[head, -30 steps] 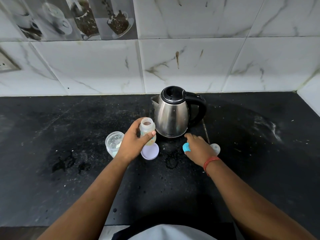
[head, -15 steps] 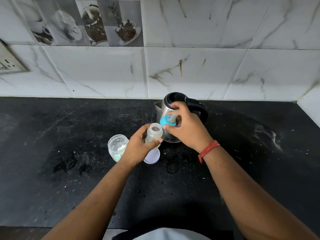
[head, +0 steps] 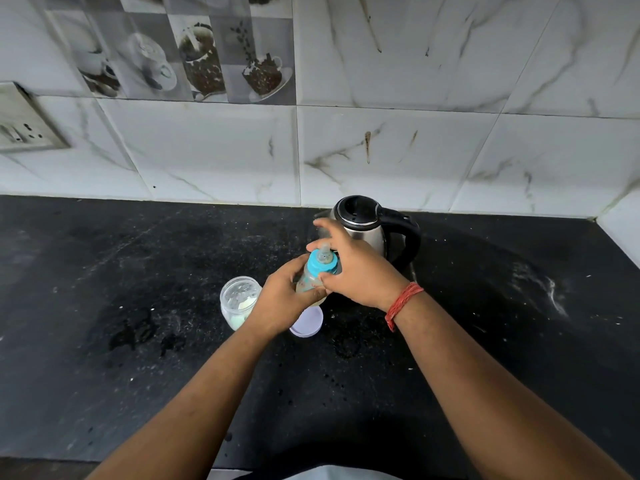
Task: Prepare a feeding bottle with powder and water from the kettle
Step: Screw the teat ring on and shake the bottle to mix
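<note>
My left hand (head: 284, 303) grips the body of a small feeding bottle (head: 309, 282) holding pale liquid, just above the black counter. A blue teat cap (head: 320, 263) with a clear nipple sits on the bottle's neck, and my right hand (head: 356, 268) wraps around that cap from the right. Directly behind both hands stands a steel kettle (head: 367, 225) with a black lid and handle. An open clear powder jar (head: 239, 301) stands left of my left hand, with some pale powder inside.
A pale round lid (head: 308, 325) lies on the black counter (head: 138, 341) beneath the bottle. Wet patches and powder specks mark the counter. A tiled wall rises behind the kettle, with a switch plate (head: 24, 129) at far left. The right wall corner is near.
My right hand picked the blue teat cap up off the counter, carried it up and left, and set it on the bottle's neck. The bottle in my left hand lifted slightly.
</note>
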Action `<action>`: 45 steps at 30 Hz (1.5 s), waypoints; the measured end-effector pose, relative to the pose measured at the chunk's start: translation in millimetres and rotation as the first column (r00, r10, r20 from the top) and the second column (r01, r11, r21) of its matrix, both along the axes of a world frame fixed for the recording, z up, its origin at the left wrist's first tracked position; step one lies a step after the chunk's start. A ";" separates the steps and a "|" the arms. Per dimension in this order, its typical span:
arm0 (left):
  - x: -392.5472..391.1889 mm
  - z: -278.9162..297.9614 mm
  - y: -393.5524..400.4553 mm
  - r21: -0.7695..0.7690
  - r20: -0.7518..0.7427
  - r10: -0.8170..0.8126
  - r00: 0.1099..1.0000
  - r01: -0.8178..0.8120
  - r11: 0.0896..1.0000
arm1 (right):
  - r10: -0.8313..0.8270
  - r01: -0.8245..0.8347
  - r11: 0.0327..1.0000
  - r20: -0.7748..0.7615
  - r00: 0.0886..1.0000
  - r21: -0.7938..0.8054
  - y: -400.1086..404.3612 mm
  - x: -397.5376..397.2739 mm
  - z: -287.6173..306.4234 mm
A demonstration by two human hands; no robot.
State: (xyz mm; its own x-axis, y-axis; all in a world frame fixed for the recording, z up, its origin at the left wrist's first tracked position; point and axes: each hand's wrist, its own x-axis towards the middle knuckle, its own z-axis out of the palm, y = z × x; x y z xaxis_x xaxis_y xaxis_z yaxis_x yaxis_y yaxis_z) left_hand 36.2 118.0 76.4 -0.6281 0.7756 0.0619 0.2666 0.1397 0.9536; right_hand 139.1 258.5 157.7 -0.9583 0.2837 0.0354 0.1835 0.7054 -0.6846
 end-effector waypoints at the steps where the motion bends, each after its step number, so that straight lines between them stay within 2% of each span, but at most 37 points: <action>1: -0.1 1.3 -0.1 0.013 0.015 0.001 1.000 -0.001 1.000 | -0.009 0.008 0.999 -0.009 1.000 -0.037 1.2 0.0 0.3; 6: -0.9 9.0 -1.5 0.037 0.036 -0.022 0.999 0.021 0.999 | -0.029 0.024 0.995 -0.047 0.998 -0.101 3.3 0.8 -2.7; 11: -0.1 15.5 1.4 0.060 0.028 -0.041 0.999 0.039 0.997 | -0.074 0.066 0.995 -0.112 0.991 -0.079 6.2 2.4 -1.6; 16: -1.5 20.6 3.8 0.057 -0.025 -0.025 0.999 0.026 0.998 | -0.037 0.029 0.995 -0.078 0.996 -0.098 9.4 1.5 3.0; 23: -3.9 19.1 4.0 0.054 0.006 -0.069 0.998 0.069 0.996 | -0.014 -0.004 0.980 -0.089 0.996 -0.197 13.2 0.4 -1.5; 30: -2.0 25.3 6.7 0.090 -0.014 -0.048 0.999 0.049 0.995 | -0.179 0.169 0.983 -0.227 0.957 -0.065 1.4 -6.6 -9.5; 32: -2.6 24.5 7.2 0.096 -0.003 -0.044 0.999 0.045 0.994 | -0.180 0.179 0.984 -0.225 0.958 -0.025 1.1 -8.9 -9.2; 38: -3.2 30.3 7.8 0.106 -0.010 -0.007 1.000 0.008 0.994 | -0.140 0.092 0.967 -0.194 0.971 -0.238 11.9 0.4 -8.0; 45: 2.1 32.7 9.3 0.107 -0.065 -0.013 0.998 0.020 0.994 | -0.287 0.259 0.955 -0.233 0.929 -0.145 -4.1 -9.7 -13.5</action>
State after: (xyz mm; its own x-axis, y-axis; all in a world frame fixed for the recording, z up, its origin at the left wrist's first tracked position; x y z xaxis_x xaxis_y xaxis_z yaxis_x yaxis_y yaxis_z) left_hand 38.3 127.4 109.1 -0.6075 0.7723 0.1858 0.3295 0.0322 0.9436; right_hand 129.4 254.3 144.2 -0.8074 0.5490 0.2163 0.1722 0.5698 -0.8036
